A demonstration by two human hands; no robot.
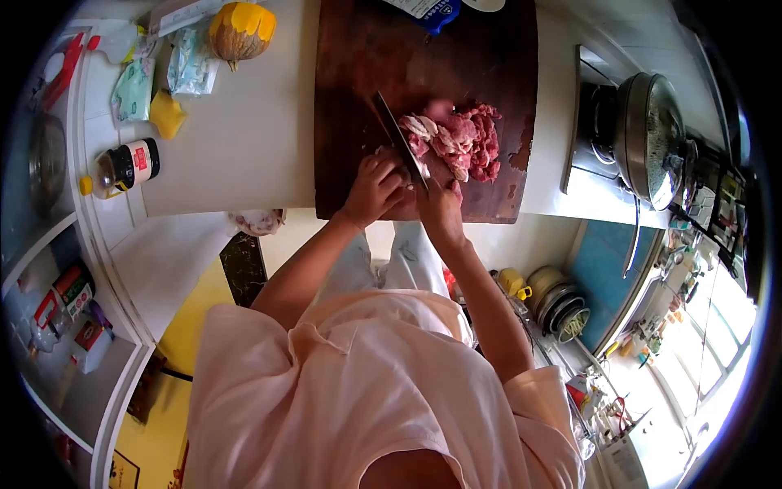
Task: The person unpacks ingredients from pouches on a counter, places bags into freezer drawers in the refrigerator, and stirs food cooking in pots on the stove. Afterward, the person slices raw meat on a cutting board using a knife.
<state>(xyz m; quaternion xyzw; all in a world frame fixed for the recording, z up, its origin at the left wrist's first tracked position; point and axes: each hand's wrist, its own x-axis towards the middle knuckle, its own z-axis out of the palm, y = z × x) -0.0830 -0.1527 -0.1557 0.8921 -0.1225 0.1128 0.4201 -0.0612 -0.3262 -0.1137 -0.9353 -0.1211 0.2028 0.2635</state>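
Note:
My right hand (442,213) is closed round the handle end of a kitchen knife (397,137), its dark blade slanting up and to the left across the cutting board (358,49). Just left of the blade, my left hand (376,187) has its fingers curled down on a piece of meat, mostly hidden beneath them. To the right of the blade lies a heap of cut raw red meat (468,143) with some pale fatty bits. The dark wooden board carries all of this at the counter's edge.
A wok with a glass lid (652,134) sits on the stove at right. At left are a partly peeled pumpkin (243,31), tissue packs (192,63) and a dark sauce bottle (126,167). A blue packet (436,11) lies at the board's far end. Stacked pans (558,301) stand low at right.

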